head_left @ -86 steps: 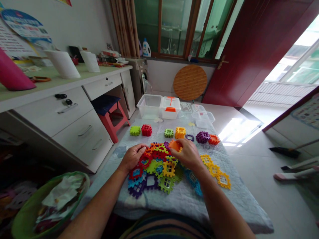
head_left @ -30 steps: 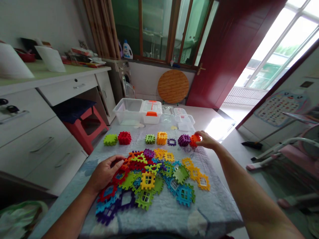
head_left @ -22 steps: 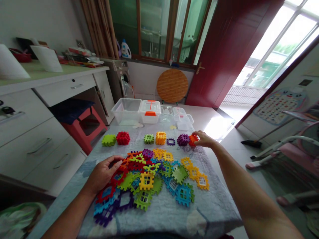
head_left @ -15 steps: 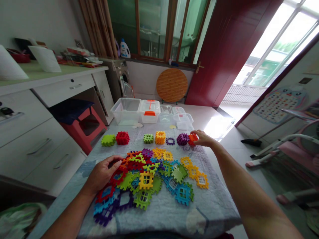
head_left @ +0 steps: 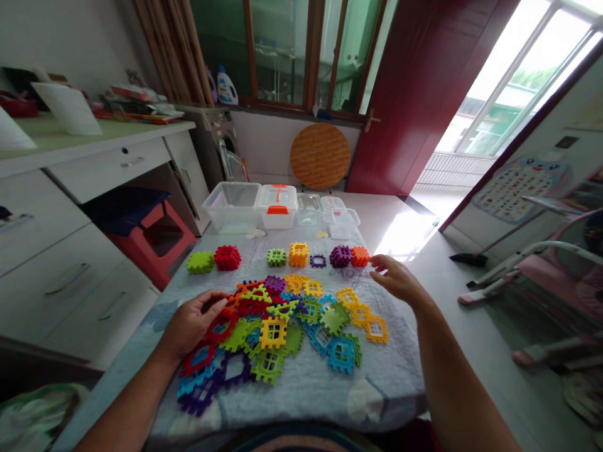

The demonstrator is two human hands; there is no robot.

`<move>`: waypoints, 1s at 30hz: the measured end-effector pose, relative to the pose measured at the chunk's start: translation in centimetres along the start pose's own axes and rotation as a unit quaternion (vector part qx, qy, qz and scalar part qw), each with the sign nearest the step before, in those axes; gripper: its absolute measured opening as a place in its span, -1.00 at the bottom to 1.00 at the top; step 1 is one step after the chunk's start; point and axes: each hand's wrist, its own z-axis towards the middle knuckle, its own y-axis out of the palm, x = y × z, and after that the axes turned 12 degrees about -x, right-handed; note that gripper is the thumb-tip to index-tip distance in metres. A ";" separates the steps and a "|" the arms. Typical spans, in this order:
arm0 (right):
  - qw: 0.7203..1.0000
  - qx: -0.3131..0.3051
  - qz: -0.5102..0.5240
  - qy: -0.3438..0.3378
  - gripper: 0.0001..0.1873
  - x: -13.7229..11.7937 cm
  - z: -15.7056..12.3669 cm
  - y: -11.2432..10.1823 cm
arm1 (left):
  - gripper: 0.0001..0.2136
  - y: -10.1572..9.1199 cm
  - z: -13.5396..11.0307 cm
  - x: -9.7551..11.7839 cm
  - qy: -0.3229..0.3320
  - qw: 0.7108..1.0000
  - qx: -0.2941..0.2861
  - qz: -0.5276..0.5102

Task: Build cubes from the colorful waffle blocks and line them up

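A loose pile of interlocking plastic building tiles in several colours lies across the tabletop. At the pile's upper left, my left hand has its thumb and fingers closed at an orange tile. My right hand hovers just right of a small orange tile stack, fingers apart and holding nothing. Beside that stack stands a purple stack. The row continues leftward with a flat purple frame, a yellow stack, a green stack, a red stack and a lime stack.
Along the table's far edge stand an uncovered clear bin, a box with orange latches and smaller clear containers. A cloth covers the table. On the left is a red stool; a pink chair stands right.
My right hand has let go of the orange stack and drawn back to the right. My left hand stays at the pile. The view has shifted slightly.
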 end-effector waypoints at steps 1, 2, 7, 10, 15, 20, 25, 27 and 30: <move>1.000 -0.023 -0.004 0.007 -0.74 -0.5 -1.0 0.5 | -0.59 0.0 0.0 0.1 0.001 1.000 0.000 -0.001; 0.999 -0.042 -0.012 0.017 -0.77 -1.1 -1.8 0.9 | -0.59 0.0 0.0 0.1 0.001 1.000 0.001 -0.003; 0.992 -0.111 -0.025 0.058 -0.79 -3.1 -3.1 3.1 | -0.60 0.1 0.1 0.0 0.005 1.000 0.014 0.007; 0.988 -0.141 -0.023 0.066 -0.73 -3.2 -3.0 3.9 | -0.61 0.2 0.2 -0.3 0.004 1.000 0.017 0.012; 0.987 -0.152 0.006 0.056 -0.71 -2.4 -3.2 4.7 | -0.61 0.2 0.3 -0.9 -0.004 1.000 0.017 0.011; 0.982 -0.147 0.116 0.035 -0.71 -1.3 -3.2 5.2 | -0.61 0.3 0.3 -1.0 -0.009 1.000 0.010 0.000; 0.947 -0.132 0.290 0.034 -0.78 -0.9 -3.5 5.2 | -0.62 0.3 0.3 -0.9 -0.011 1.000 0.012 -0.001; 0.928 -0.114 0.353 0.039 -0.79 -1.1 -3.6 5.1 | -0.63 0.3 0.3 -0.8 -0.008 1.000 0.014 0.001; 0.911 -0.045 0.410 0.017 -0.75 -1.4 -3.5 5.1 | -0.64 0.3 0.2 -0.7 -0.005 1.000 0.018 0.004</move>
